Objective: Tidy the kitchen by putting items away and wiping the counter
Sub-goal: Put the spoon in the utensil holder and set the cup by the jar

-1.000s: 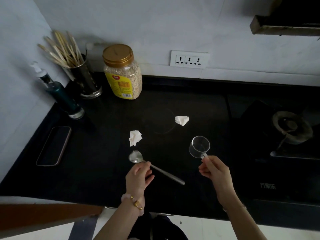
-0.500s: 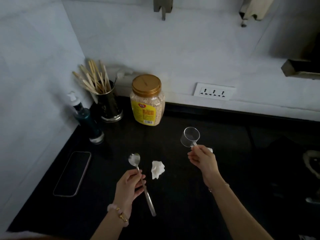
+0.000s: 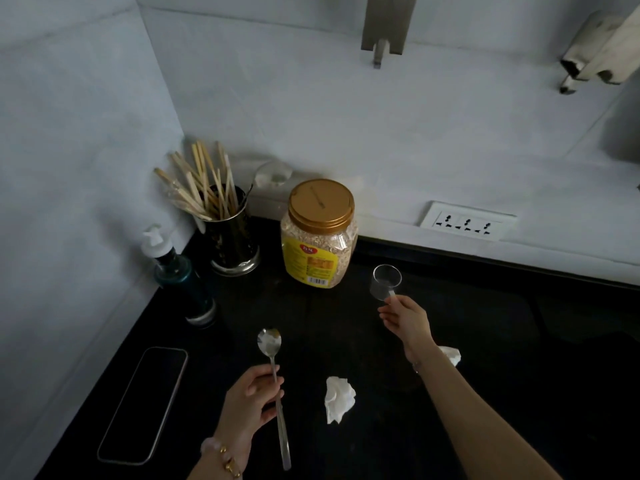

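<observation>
From the head view, I have lifted my gaze since a second ago: more wall shows and the stove is gone. My left hand [image 3: 254,398] grips one spoon [image 3: 274,382] mid-handle above the black counter [image 3: 485,358]; my right hand [image 3: 405,318] pinches one clear measuring cup [image 3: 385,281] by its handle beside the oat jar [image 3: 318,237], whose yellow label I cannot read. Two crumpled tissues [image 3: 338,398] lie on the counter, one phone [image 3: 143,405] at left.

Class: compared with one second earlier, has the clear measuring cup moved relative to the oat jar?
Yes. The measuring cup is now closer to the oat jar, beside its right.
</observation>
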Demonstrator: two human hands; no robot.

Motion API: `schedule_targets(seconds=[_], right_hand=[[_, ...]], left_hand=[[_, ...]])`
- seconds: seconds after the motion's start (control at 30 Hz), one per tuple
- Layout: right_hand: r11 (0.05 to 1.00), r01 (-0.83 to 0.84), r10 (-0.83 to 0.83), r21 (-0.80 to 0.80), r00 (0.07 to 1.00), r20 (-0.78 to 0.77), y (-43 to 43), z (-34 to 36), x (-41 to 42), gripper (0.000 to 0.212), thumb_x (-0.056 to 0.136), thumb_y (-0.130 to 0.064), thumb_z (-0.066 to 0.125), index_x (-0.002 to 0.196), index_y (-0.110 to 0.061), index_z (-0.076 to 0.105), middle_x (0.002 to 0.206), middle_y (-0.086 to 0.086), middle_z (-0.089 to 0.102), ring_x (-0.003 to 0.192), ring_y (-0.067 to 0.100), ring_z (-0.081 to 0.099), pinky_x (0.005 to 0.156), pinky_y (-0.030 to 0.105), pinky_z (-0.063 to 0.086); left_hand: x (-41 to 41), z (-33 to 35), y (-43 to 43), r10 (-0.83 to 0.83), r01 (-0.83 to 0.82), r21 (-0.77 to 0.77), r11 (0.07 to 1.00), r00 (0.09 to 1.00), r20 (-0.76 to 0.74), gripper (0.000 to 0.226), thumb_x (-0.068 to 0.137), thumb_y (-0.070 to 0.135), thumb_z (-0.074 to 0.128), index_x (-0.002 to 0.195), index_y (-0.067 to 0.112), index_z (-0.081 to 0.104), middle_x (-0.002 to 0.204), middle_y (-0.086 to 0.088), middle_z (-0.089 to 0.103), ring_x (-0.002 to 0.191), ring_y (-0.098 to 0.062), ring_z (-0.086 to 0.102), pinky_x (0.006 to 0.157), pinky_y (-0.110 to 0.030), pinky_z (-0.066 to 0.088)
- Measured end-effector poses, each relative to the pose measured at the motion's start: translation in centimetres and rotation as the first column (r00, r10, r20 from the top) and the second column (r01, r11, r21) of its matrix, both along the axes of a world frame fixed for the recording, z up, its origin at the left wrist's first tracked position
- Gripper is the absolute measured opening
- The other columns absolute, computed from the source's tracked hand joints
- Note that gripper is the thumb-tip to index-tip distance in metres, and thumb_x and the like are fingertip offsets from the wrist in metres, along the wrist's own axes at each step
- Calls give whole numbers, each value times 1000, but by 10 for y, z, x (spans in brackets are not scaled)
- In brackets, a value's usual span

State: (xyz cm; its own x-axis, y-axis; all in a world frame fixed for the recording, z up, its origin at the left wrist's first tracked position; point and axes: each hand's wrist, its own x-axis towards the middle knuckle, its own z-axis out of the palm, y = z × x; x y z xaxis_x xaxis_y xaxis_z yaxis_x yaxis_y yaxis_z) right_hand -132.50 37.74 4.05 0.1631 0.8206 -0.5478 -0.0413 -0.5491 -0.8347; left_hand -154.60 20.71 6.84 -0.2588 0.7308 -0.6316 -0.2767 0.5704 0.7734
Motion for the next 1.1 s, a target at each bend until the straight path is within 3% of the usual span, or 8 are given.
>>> schedule_targets(seconds=[0.2,0.53,0.7,0.77,0.83,0.9,1.0,1.1], right_hand=[[999,-41,41,1,999,9,29,-3,-12,15,94,-19,47,90,-20,62,93,8,65,84,17,62,75,28,52],[999,-42,42,-8,999,-14,39,-5,-12,26,93,-21,52,118,-17,59,94,3,66,85,15,63,72,26,52],[991,-131,125,22,974,188,3,-7,1,35,93,-15,50,127,-15,50,94,0,65,88,15,63,74,26,51],[956,-289,253,44,895,368,-25,-9,7,33,93,-18,50,126,-17,53,96,-5,64,87,10,62,74,24,50],[874,-481,352,67,723,595,-57,-12,12,31,92,-19,51,123,-22,56,101,-10,64,87,1,59,71,13,46],[779,-619,354,96,561,749,-83,-17,14,35,92,-19,52,126,-23,56,117,-9,61,103,-4,51,83,8,41],[670,-742,390,33,389,834,-102,-27,10,44,95,-27,46,138,-24,42,147,-8,39,138,4,27,113,18,16],[599,-799,430,-54,264,864,-105,-32,4,50,97,-33,37,145,-25,27,156,-11,18,145,7,4,114,26,-4]], left_hand=[[-3,-6,8,37,-37,-6,999,999,29,19,84,1,58,101,10,62,101,-14,62,85,-20,60,68,-29,50],[-4,-9,5,60,-60,6,998,998,-24,19,84,4,60,99,15,65,97,-10,65,92,-22,63,77,-33,52],[-4,-2,4,66,-65,34,997,998,-24,20,85,2,57,102,10,63,98,-11,64,88,-20,62,72,-29,51],[-4,1,4,75,-73,46,996,997,-26,20,86,3,56,103,10,62,99,-12,64,90,-21,62,75,-30,52],[-5,3,3,86,-84,68,994,996,-37,20,86,4,57,103,10,63,100,-12,63,94,-23,62,79,-33,52],[-7,8,5,93,-85,105,991,993,-68,19,86,5,57,103,11,63,101,-12,63,97,-24,62,83,-35,53],[-12,20,21,124,-105,166,980,986,-109,16,86,7,57,100,10,65,96,-10,62,92,-22,62,81,-34,53],[-19,42,50,179,-136,260,956,973,-149,9,86,13,58,90,16,66,89,-5,63,91,-21,61,82,-34,52]])
